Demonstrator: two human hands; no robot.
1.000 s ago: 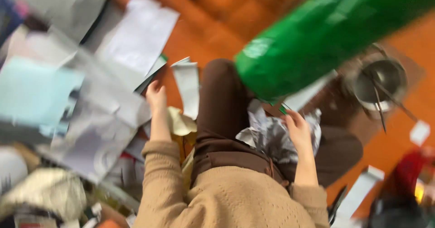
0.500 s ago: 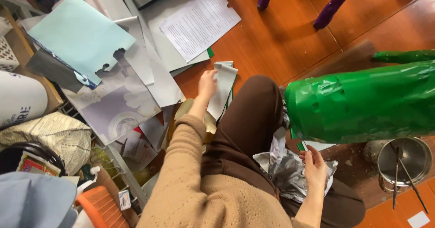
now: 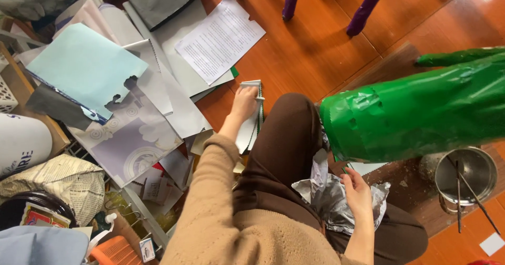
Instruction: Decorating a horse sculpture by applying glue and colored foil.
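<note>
Orange-brown wooden flooring point(image 3: 315, 49) is spreading under a clutter of loose sheets, among them a pale blue sheet point(image 3: 84, 65) and a printed white page point(image 3: 218, 36), with purple chair legs point(image 3: 363, 7) standing further off. Someone in a tan knitted sweater and brown trousers is sitting and looking down at their own hands. The left hand point(image 3: 244, 103) is reaching out across the floor and resting on a white spiral-bound pad point(image 3: 251, 118) that is lying just beside the left knee; the fingers are curling over its top edge, but whether they are actually pinching it cannot be told from this angle. The right hand point(image 3: 359, 194) is sitting on the lap with its fingers closing loosely on crumpled silver foil point(image 3: 326, 199), bunching it against the thigh. A large green foil-wrapped form point(image 3: 415, 112) is jutting in from the right, just above the foil, and a metal pot point(image 3: 465, 176) with thin sticks in it is standing near the right knee. The pad is looking light and fairly stiff, likely easiest to lift by its free long edge away from the wire binding. The foil is seeming very light, soft and easily torn, so gathering it by a thick fold would probably be safer than tugging a thin corner.
</note>
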